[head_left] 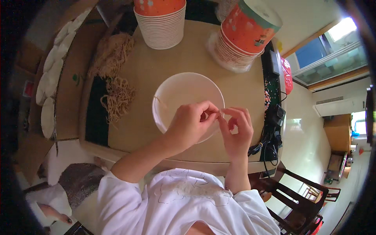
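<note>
A round white tub [184, 84] stands on the table before me, its open mouth facing up. A short piece of tan twine [159, 101] hangs at the left side of its rim. Over the right side of the rim, my left hand [194, 122] and my right hand [238, 129] meet with their fingertips close together. Both are closed in a pinch. Whatever sits between the fingertips is too small to make out. The hands and left forearm hide the tub's near right part.
Loose tan twine [117, 96] lies in heaps at the left. Stacked white-and-orange tubs [162, 31] and orange tubs [248, 31] stand at the back. Black cables and an adapter [276, 115] line the right edge. A cardboard box [72, 105] stands at left, a dark chair [291, 188] at lower right.
</note>
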The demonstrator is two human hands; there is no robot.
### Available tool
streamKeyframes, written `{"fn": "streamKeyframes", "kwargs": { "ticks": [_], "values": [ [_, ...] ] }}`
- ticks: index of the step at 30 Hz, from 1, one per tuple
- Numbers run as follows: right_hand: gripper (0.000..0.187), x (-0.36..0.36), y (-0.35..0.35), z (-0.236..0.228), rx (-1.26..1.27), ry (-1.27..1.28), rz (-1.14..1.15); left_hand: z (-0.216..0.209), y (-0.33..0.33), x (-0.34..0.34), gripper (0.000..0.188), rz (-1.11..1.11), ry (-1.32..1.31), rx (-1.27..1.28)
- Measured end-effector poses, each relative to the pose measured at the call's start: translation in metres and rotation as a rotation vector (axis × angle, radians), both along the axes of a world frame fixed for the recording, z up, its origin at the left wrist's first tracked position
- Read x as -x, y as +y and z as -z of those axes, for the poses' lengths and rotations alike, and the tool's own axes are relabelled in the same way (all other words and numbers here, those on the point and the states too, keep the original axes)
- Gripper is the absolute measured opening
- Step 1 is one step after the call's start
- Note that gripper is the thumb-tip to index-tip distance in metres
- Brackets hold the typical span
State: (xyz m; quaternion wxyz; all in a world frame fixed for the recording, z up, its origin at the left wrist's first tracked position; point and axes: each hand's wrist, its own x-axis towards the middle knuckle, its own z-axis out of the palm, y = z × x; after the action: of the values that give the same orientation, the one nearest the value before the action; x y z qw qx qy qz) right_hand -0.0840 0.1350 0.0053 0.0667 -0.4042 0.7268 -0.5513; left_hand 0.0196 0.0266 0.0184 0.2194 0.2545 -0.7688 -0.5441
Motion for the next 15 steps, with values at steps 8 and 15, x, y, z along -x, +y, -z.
{"fn": "streamKeyframes", "kwargs": {
  "ticks": [8,15],
  "values": [
    [0.013,0.005,0.001,0.012,0.06,-0.114,-0.056,0.005,-0.005,0.0,0.014,0.006,0.043,-0.094],
    [0.014,0.005,0.001,0.016,0.081,-0.144,-0.076,-0.006,-0.006,0.0,0.012,0.063,-0.023,-0.032]
  ]
}}
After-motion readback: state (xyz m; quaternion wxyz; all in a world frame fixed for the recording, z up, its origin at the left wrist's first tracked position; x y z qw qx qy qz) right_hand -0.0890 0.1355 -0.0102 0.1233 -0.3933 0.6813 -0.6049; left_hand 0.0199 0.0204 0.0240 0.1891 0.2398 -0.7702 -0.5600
